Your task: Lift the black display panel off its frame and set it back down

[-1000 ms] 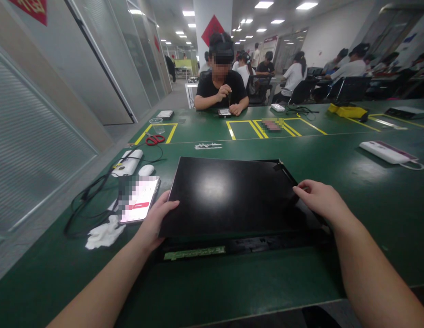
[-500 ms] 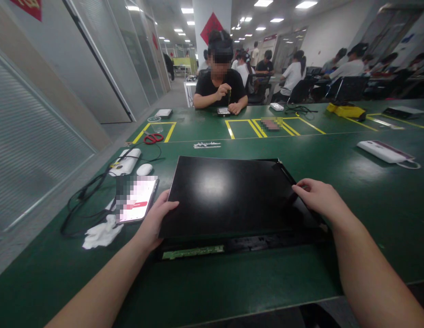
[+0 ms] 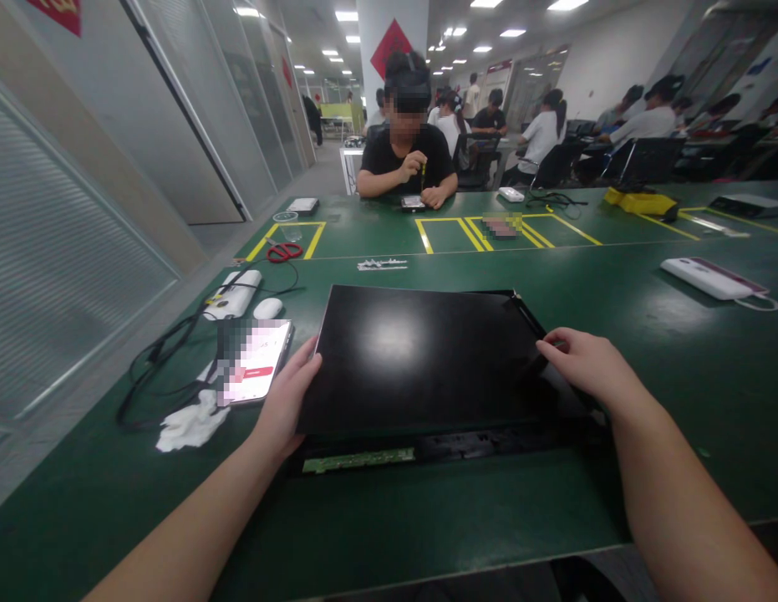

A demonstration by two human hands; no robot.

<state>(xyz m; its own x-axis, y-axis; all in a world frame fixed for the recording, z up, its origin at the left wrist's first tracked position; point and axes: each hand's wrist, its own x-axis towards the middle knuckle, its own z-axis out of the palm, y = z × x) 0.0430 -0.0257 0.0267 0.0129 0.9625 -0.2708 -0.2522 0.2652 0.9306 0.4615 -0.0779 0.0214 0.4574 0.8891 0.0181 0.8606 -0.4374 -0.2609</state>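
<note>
A large black display panel (image 3: 414, 355) lies on the green table (image 3: 426, 518), slightly raised over a black back frame whose near edge shows a green circuit strip (image 3: 357, 460). My left hand (image 3: 287, 401) grips the panel's left edge, thumb on top. My right hand (image 3: 582, 368) holds the panel's right edge with curled fingers, just over the frame's right rim.
A lit phone (image 3: 254, 361), crumpled white tissue (image 3: 188, 425), black cables (image 3: 156, 368), a white mouse (image 3: 267, 308) and a white device sit to the left. Red scissors (image 3: 284, 252) lie farther back. A white device (image 3: 708, 278) rests at right. A person (image 3: 406, 150) works opposite.
My left hand has slid a little along the panel's left edge, and the panel has shifted slightly. The right hand has barely moved.
</note>
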